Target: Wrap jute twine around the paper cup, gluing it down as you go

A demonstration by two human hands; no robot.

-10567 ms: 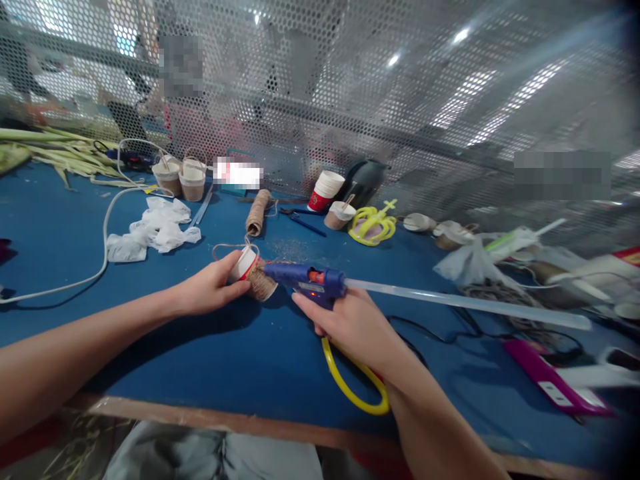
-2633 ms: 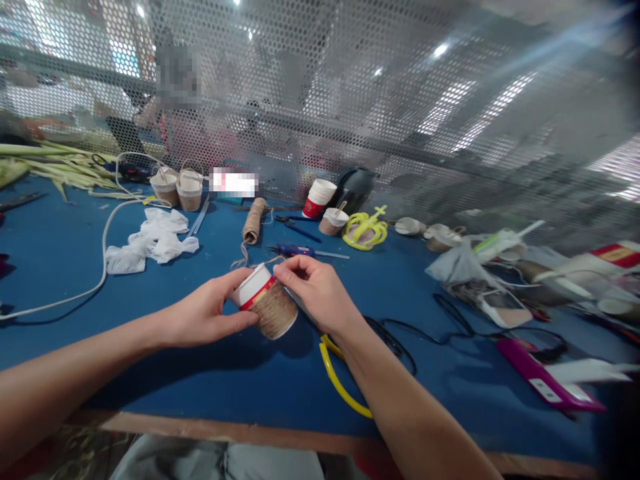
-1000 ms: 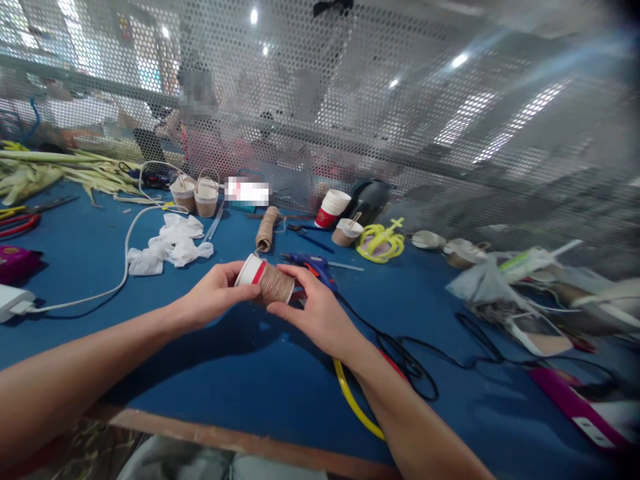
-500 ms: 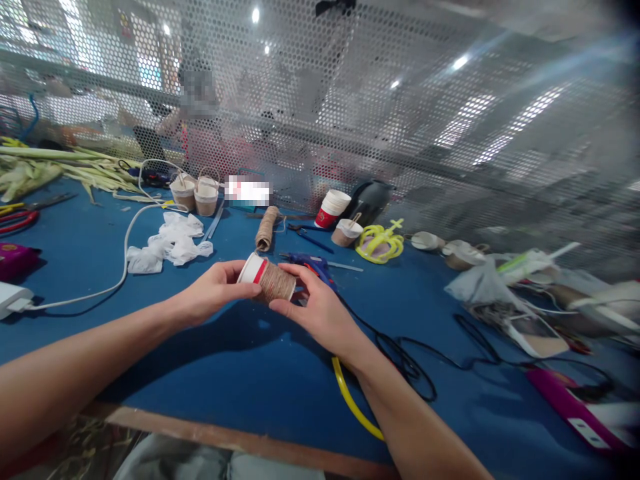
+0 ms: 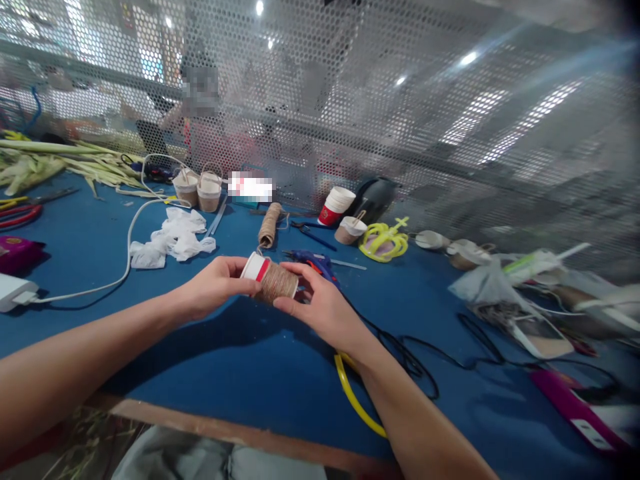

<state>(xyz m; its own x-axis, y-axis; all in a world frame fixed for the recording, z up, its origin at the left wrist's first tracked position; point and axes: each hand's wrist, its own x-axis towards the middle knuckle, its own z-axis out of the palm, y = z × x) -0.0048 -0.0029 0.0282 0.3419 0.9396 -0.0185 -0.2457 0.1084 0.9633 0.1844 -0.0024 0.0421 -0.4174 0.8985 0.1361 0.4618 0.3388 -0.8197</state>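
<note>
Hands [image 5: 300, 300] pinch twine-wrapped cup [image 5: 275, 281] at both ends, frame center, likely keeping wraps snug.

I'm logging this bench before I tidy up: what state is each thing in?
Paper cup: tilted, wrapped except at one end
Left hand: closed on its white end
Right hand: gripping its wrapped end
Twine roll: lying down
Glue gun: lying down, power unclear
White plastic: crumpled
Pliers: handles spread
Stacked cups: upright
Yellow crown: upright
White adapter: cable plugged in
</note>
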